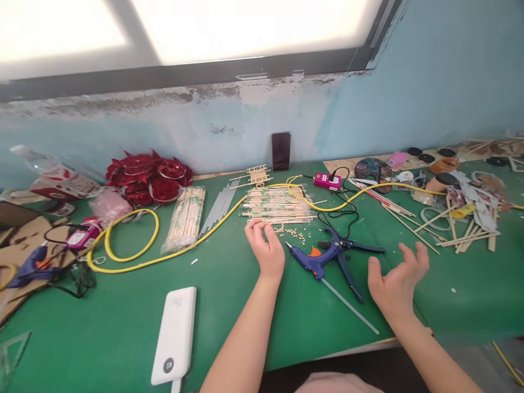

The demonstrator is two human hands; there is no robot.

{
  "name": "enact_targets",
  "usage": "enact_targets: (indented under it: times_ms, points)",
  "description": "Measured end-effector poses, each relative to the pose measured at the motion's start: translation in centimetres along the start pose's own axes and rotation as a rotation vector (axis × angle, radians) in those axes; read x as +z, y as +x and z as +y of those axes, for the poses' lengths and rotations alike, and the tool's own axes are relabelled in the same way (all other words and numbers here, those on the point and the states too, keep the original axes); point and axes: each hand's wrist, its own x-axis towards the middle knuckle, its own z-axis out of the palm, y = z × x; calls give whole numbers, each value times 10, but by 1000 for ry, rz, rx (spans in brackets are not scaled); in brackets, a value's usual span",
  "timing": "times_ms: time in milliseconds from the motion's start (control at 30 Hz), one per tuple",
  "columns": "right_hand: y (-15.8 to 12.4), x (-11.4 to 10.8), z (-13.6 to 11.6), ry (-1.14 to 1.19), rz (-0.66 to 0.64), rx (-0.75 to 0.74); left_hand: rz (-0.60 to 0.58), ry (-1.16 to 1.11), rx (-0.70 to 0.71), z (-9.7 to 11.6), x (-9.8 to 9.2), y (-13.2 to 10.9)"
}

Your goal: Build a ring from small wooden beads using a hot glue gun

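Observation:
My left hand point(267, 250) is raised over the table with its fingers loosely curled and apart, holding nothing. Just beyond it are packs of wrapped wooden chopsticks point(278, 204) and small cut wooden bits point(298, 234). On the right, my right hand point(397, 284) hovers with thumb and fingers spread, also without anything in it. Between the hands lie a blue hot glue gun point(313, 263), a glue stick point(350, 305) coming from its back end, and a blue-handled cutting tool point(349, 275) whose jaws are partly hidden by the gun. A small wooden stick model point(258, 176) stands behind the chopsticks.
A yellow cable point(216, 237) winds across the green table. A white power bank point(175, 335) lies at front left; loose glue sticks point(221, 207) and another chopstick pack point(185, 218) are behind it. A phone point(281, 152) leans on the wall. Sticks and scraps point(470, 218) clutter the right.

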Motion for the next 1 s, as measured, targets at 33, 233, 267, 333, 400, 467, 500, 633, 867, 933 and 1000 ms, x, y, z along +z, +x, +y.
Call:
enact_targets:
  times_ms: [33, 233, 267, 333, 400, 467, 500, 633, 867, 933, 1000]
  points:
    - [-1, 2, 0, -13, -21, 3, 28, 48, 35, -3, 1, 0]
    - [-2, 9, -4, -43, -151, 55, 151, 244, 176, -18, 5, 1]
    - [-2, 9, -4, -41, -168, 61, 156, 265, 189, -20, 5, 1]
    - [-2, 9, -5, -33, -197, 70, 161, 301, 210, -21, 5, 1]
    - [-1, 9, -5, -23, -221, 72, 160, 331, 233, -21, 4, 0]
    - [-1, 9, -6, -13, -244, 68, 154, 353, 261, -20, 4, 0]
    - [0, 9, -6, -8, -255, 65, 146, 362, 277, -19, 4, 0]
    - [0, 7, -8, 8, -275, 65, 105, 398, 329, -15, 6, 2]
    - [0, 6, -10, 42, -269, 69, 18, 485, 380, -15, 7, 5]
    - [-1, 5, -10, 49, -265, 67, -9, 502, 390, -15, 3, 3]
    - [-1, 4, -9, 53, -251, 65, -22, 515, 392, -13, -4, -1]
